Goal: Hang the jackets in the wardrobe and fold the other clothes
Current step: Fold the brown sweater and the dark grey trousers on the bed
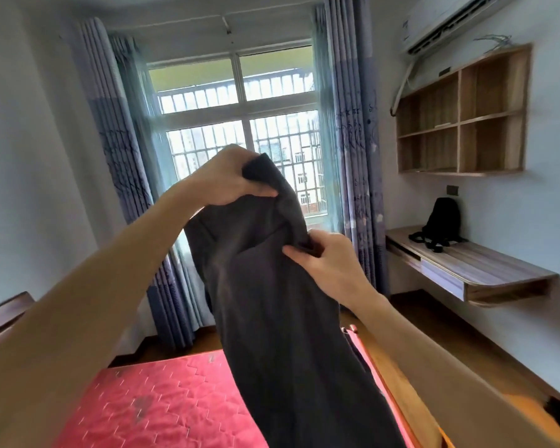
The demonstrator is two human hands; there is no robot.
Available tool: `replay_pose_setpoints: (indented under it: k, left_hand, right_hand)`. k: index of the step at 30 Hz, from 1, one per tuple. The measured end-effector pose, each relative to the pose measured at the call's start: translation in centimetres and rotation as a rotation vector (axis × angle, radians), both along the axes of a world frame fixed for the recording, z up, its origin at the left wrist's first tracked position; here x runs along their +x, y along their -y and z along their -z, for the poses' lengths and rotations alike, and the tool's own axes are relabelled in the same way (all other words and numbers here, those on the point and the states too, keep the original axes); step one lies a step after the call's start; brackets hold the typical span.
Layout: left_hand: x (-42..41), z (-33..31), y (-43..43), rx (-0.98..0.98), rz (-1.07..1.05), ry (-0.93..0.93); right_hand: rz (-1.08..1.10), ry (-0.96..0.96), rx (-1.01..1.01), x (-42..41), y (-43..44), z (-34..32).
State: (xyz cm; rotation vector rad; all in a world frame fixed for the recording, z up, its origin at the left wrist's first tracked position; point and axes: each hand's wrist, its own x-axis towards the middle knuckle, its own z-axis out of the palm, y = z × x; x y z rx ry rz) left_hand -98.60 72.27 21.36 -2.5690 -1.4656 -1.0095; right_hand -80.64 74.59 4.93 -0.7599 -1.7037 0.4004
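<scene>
Dark grey garment (278, 302) held up above the red mattress (162, 402). Left hand (227, 179) grips its top edge; right hand (324, 257) pinches a fold lower down.

- ahead of you: dark garment (272, 302) hangs mid-air and fills the middle.
- below: bed (162, 405), its red surface reachable left of the garment.
- right: a strip of floor (450, 334) runs between bed and tabletop (485, 263).
- a black backpack (440, 221) stands at the tabletop's far end.
- wall shelf (459, 118) juts out above.
- far end: curtains (117, 140) flank the barred window (240, 118).
</scene>
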Motion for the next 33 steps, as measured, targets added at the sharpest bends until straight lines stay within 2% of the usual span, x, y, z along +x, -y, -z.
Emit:
replay_pose_setpoints:
  k: [3,7,11,16,18,22,26,33]
  left_hand:
    - [-1.7,-0.4,-0.6,0.038,-0.016,0.112]
    - [-3.0,-1.1,-1.1,0.041,-0.062,0.076]
    - [-3.3,-1.4,-2.1,0.042,-0.096,0.033]
    - [-3.6,-0.7,-3.3,0.046,-0.082,-0.03]
    - [-3.9,-0.5,-3.5,0.041,-0.081,-0.045]
    - [-4.6,-0.1,-3.4,0.004,-0.082,-0.069]
    - [-5.6,-0.2,-2.8,0.018,-0.089,-0.037]
    - [-7.1,-0.4,-1.7,-0.01,-0.065,0.043]
  right_hand:
    - [-0.063,-0.074,-0.095,0.6,0.5,0.8]
    - [-0.195,-0.011,-0.433,2.2,-0.3,6.2]
    - [-0.051,0.015,-0.773,2.8,-1.6,14.4]
    - [-0.141,0.005,-1.083,0.6,-0.8,18.6]
    - [-0.212,-0.079,-1.155,-0.9,-0.5,18.7]
    - [-0.573,-0.486,-1.368,-3.6,-0.5,17.6]
    - [-0.735,-0.51,-1.459,-5.2,-0.3,17.4]
    - [-0.645,-0.274,-1.463,-8.2,1.9,20.1]
